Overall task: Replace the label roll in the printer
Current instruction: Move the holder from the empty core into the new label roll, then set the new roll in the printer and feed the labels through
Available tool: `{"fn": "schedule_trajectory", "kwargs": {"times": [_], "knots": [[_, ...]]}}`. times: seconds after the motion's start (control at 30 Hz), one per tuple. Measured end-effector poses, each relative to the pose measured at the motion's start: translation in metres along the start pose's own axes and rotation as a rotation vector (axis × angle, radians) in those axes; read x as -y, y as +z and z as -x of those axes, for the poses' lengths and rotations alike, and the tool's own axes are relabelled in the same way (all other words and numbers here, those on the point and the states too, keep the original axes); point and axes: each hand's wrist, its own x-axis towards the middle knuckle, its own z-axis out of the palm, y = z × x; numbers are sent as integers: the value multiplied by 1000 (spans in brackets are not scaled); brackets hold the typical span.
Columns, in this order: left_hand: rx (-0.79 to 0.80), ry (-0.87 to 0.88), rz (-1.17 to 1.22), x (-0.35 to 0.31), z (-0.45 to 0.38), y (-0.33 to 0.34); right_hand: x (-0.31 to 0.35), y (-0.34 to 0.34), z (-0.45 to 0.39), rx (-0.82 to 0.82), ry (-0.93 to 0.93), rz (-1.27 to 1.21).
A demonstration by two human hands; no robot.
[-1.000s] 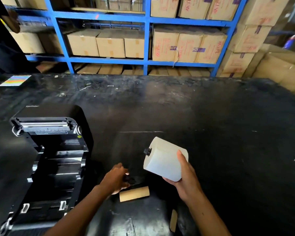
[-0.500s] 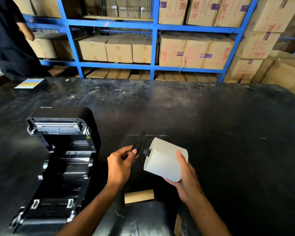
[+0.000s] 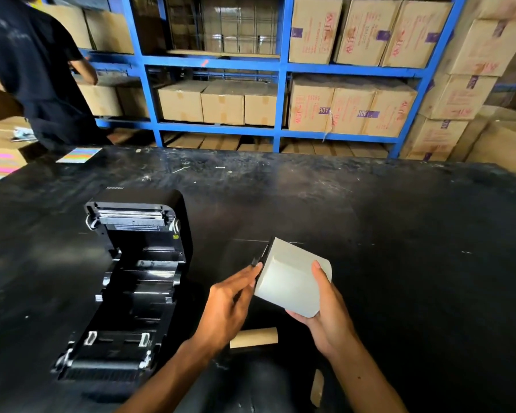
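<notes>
My right hand point(image 3: 325, 311) grips a white label roll point(image 3: 289, 278) from below and the right, holding it above the black table point(image 3: 399, 263). My left hand point(image 3: 230, 308) presses a thin black holder plate point(image 3: 262, 254) against the roll's left end. The black label printer point(image 3: 125, 293) lies to the left with its lid swung back and its roll bay bare. An empty brown cardboard core point(image 3: 253, 337) lies on the table below my hands.
A small brown cardboard piece point(image 3: 316, 387) lies near the table's front edge. A striped colour card point(image 3: 78, 155) sits at the far left corner. A person in dark clothes point(image 3: 33, 73) stands beyond the table by blue shelves point(image 3: 218, 128) stacked with cartons.
My left hand picked the black plate up from the table near the core and brought it against the roll's left end. The roll stayed in my right hand.
</notes>
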Motion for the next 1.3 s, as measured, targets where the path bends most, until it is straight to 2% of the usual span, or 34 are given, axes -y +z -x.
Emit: {"fn": "schedule_trajectory", "kwargs": {"times": [0.07, 0.3, 0.6, 0.97, 1.3], "knots": [[-12, 15, 29, -3, 2, -5, -1, 6, 5, 22, -13, 14], [-141, -274, 247, -2, 7, -43, -10, 43, 13, 91, -83, 116], [-304, -438, 352, 22, 24, -120, -57, 124, 15, 159, -164, 266], [-149, -541, 490, 77, 40, -214, -136, 221, 20, 174, -288, 317], [-92, -709, 498, 111, 42, -235, -159, 245, 7, 167, -332, 461]]}}
